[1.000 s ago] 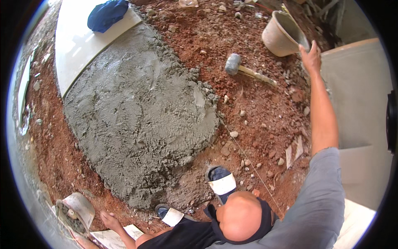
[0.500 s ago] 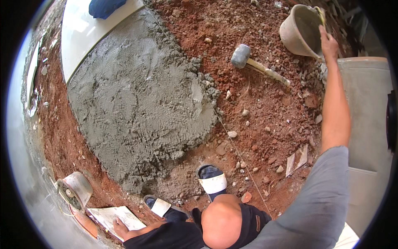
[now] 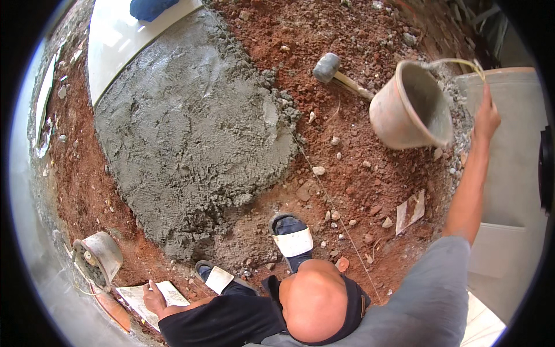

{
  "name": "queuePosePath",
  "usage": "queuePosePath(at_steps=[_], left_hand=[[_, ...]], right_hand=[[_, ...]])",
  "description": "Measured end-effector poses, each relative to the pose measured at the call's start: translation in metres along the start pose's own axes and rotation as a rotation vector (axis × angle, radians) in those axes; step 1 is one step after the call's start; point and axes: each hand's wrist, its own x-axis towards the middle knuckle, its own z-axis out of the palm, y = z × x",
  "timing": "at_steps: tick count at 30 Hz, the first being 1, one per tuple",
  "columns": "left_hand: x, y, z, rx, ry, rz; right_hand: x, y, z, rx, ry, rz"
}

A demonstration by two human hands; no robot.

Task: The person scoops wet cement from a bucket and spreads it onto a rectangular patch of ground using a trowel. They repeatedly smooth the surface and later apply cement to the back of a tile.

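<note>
Grey wet mix [image 3: 185,139] lies in a big patch at abt 10 o'clock, spread on red dirt [image 3: 306,34]. At its far end, btwn 10 and 11, a shiny white slab [image 3: 118,55] is already down, w/ a blue bundle [image 3: 151,8] on top. So I'd guess the work is only part done: the mix is down & smooth in spots, but the near end is lumpy, and most of the patch has no slab on it. That part is prob. what's left, but can't tell how many more slabs it needs. R grip [image 3: 487,118], btwn 2 and 3, is closed round the thin handle [image 3: 462,61] of a bucket [image 3: 390,115]. The bucket is at 2 o'clock, tipped w/ its mouth toward 3; can't tell if it touches the dirt. Its inside is grey, & the bottom is hidden. A mallet [image 3: 345,81] lies at 1 o'clock, handle end just beside the bucket. L grip [image 3: 154,298], btwn 7 and 8, is at a flat white tile [image 3: 173,295] & seems to touch it, but can't tell if it's pinching or loose. A small pail [image 3: 108,254] is at 8, w/ grey stuff inside.
</note>
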Motion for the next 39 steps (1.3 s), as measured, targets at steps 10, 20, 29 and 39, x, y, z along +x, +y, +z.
queuePosePath(at_steps=[10,20,29,39], left_hand=[[0.024,0.011,0.048,-0.1,-0.1,0.041],[0.071,-0.067,0.113,-0.438,0.163,-0.081],[0.039,-0.108,0.169,-0.805,0.351,-0.142],[-0.013,-0.093,0.156,-1.113,0.204,-0.454]], right_hand=[[-0.143,-0.009,-0.09,0.392,-0.137,0.182],[-0.065,0.056,-0.062,-0.125,-0.036,-0.075],[-0.28,-0.272,0.06,0.152,-0.795,-0.701],[-0.744,-0.557,0.086,0.341,-1.256,-1.85]])
